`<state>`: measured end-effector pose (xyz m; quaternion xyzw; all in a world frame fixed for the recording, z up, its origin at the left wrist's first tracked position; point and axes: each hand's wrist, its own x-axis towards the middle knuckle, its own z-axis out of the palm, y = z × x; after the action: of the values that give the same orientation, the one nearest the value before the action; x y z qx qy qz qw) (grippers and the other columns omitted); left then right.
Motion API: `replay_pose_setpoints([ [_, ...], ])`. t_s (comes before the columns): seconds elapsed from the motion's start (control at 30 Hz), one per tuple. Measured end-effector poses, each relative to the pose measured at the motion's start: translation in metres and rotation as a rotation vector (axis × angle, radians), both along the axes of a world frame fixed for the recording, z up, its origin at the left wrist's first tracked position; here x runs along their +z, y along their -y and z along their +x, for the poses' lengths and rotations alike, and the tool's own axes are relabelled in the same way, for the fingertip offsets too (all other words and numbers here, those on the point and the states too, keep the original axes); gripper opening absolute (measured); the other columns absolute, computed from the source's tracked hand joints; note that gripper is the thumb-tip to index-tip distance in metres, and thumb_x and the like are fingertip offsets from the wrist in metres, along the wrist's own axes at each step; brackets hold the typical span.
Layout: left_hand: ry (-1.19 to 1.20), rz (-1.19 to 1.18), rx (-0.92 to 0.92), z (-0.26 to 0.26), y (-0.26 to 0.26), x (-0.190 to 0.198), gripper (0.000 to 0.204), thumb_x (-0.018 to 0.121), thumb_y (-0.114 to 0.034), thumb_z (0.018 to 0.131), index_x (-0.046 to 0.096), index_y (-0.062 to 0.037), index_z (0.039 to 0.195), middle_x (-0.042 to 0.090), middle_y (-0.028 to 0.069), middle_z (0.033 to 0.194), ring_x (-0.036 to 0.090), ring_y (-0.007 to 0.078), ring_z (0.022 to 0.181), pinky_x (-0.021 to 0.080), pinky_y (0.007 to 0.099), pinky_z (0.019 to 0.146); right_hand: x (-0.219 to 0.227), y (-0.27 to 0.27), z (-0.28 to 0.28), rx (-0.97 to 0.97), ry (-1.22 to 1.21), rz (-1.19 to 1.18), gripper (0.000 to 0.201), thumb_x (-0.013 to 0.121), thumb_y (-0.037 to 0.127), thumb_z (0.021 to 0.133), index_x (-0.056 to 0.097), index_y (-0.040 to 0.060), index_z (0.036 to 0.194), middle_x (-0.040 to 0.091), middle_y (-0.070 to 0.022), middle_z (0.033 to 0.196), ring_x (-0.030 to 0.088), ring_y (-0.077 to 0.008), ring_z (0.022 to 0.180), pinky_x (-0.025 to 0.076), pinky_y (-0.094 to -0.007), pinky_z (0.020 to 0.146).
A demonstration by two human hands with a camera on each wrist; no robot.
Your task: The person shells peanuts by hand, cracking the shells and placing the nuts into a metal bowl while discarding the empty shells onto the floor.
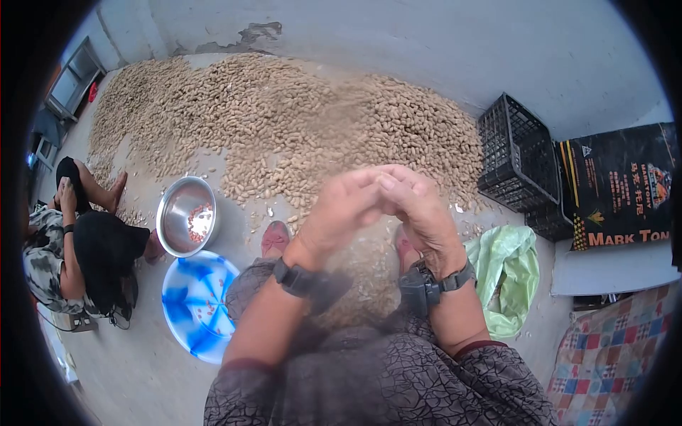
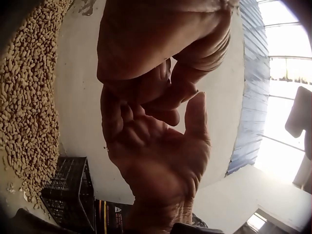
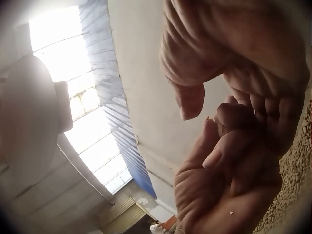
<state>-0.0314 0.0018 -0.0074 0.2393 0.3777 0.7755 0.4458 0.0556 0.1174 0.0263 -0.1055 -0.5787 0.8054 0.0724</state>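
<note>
My left hand [image 1: 341,206] and right hand [image 1: 423,213] meet in front of me above the floor. Curled fingers of the left hand [image 3: 234,151] lie up against the right hand's fingers, with the thumb close to the index fingertip. A tiny pale bit shows at that thumb tip, and a pale crumb [image 3: 231,212] sticks to the left palm. In the left wrist view the right hand [image 2: 161,151] has its palm showing, its thumb raised apart and its fingers loosely bent. No larger thing shows in either hand. Beyond them spreads a heap of unshelled peanuts [image 1: 284,121].
Blurred shells [image 1: 359,277] lie between my feet. To the left stand a metal bowl [image 1: 170,234] and a blue-white basin [image 1: 174,291], both holding reddish kernels. Another person [image 1: 106,241] sits further left. On the right are a green sack [image 1: 515,270], black crates [image 1: 515,153] and a printed bag [image 1: 618,184].
</note>
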Motion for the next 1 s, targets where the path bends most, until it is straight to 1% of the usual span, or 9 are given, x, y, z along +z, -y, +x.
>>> replay_pose_setpoints([
  [0.07,-0.148,-0.030,-0.047,0.004,0.000,0.008,0.027,0.051,-0.020,0.091,0.059,-0.0042,0.111,0.053,-0.0051,0.076,0.039,0.0020,0.058,0.032,0.0163,0.052,-0.003,-0.001,0.000,-0.002,0.003,-0.010,0.031,0.061,0.021,0.085,0.058,-0.0052,0.101,0.062,-0.0078,0.088,0.059,-0.0124,0.074,0.048,-0.0253,0.068],
  [0.17,-0.190,-0.110,-0.039,0.002,0.003,0.008,0.026,0.054,-0.017,0.089,0.060,-0.0029,0.110,0.055,-0.0045,0.084,0.044,0.0013,0.066,0.036,0.0164,0.057,-0.008,-0.004,0.000,0.012,-0.015,-0.020,0.032,0.063,0.019,0.082,0.058,-0.0054,0.101,0.062,-0.0082,0.088,0.059,-0.0125,0.074,0.048,-0.0251,0.067],
  [0.27,-0.316,-0.139,0.013,0.005,0.001,0.010,0.035,0.058,-0.007,0.082,0.055,0.0035,0.115,0.057,-0.0023,0.086,0.044,0.0015,0.065,0.036,0.0170,0.055,-0.006,-0.004,0.003,0.030,-0.032,-0.024,0.030,0.065,0.019,0.081,0.059,-0.0041,0.100,0.062,-0.0074,0.087,0.059,-0.0117,0.074,0.048,-0.0242,0.066],
  [0.37,-0.403,-0.108,0.073,0.007,-0.001,0.001,0.034,0.056,-0.003,0.081,0.057,0.0023,0.114,0.059,-0.0007,0.087,0.045,0.0013,0.065,0.038,0.0174,0.056,-0.015,-0.006,-0.001,0.019,-0.036,-0.023,0.028,0.065,0.019,0.080,0.061,-0.0028,0.097,0.062,-0.0054,0.085,0.056,-0.0094,0.072,0.044,-0.0217,0.062],
  [0.47,-0.494,-0.014,0.092,0.009,0.000,0.001,0.030,0.057,-0.007,0.082,0.058,0.0035,0.111,0.060,0.0016,0.085,0.044,0.0015,0.062,0.036,0.0171,0.054,-0.024,-0.008,-0.002,-0.013,-0.037,-0.035,0.026,0.065,0.019,0.080,0.062,-0.0022,0.096,0.061,-0.0030,0.082,0.051,-0.0063,0.067,0.039,-0.0193,0.057],
  [0.6,-0.438,-0.032,0.099,0.013,0.001,0.004,0.028,0.058,-0.013,0.084,0.061,0.0038,0.106,0.060,0.0018,0.079,0.042,0.0014,0.058,0.033,0.0167,0.051,-0.022,-0.004,-0.003,-0.043,-0.087,-0.013,0.025,0.064,0.017,0.080,0.064,-0.0028,0.095,0.060,-0.0008,0.077,0.045,-0.0035,0.061,0.034,-0.0180,0.052],
  [0.8,-0.372,-0.104,0.132,0.016,0.000,0.006,0.029,0.059,-0.019,0.085,0.061,0.0038,0.103,0.057,-0.0001,0.072,0.034,0.0011,0.052,0.026,0.0172,0.046,-0.018,-0.003,-0.007,-0.074,-0.040,-0.006,0.025,0.061,0.015,0.082,0.064,-0.0051,0.096,0.059,-0.0014,0.074,0.044,-0.0034,0.059,0.034,-0.0180,0.051],
  [0.93,-0.264,-0.022,0.062,0.012,0.001,0.016,0.039,0.057,-0.017,0.085,0.053,0.0058,0.116,0.053,-0.0019,0.071,0.034,0.0005,0.053,0.026,0.0166,0.048,-0.020,-0.007,-0.008,-0.026,-0.081,-0.104,0.029,0.062,0.018,0.082,0.062,-0.0073,0.097,0.058,-0.0018,0.075,0.043,-0.0036,0.059,0.036,-0.0187,0.052],
  [1.0,-0.186,0.004,0.008,0.011,0.003,0.020,0.043,0.056,-0.015,0.084,0.049,0.0064,0.121,0.051,-0.0027,0.071,0.034,0.0004,0.054,0.026,0.0163,0.048,-0.010,-0.007,-0.005,0.099,-0.092,-0.195,0.034,0.064,0.022,0.083,0.061,-0.0085,0.098,0.060,-0.0042,0.081,0.049,-0.0060,0.065,0.041,-0.0201,0.059],
])
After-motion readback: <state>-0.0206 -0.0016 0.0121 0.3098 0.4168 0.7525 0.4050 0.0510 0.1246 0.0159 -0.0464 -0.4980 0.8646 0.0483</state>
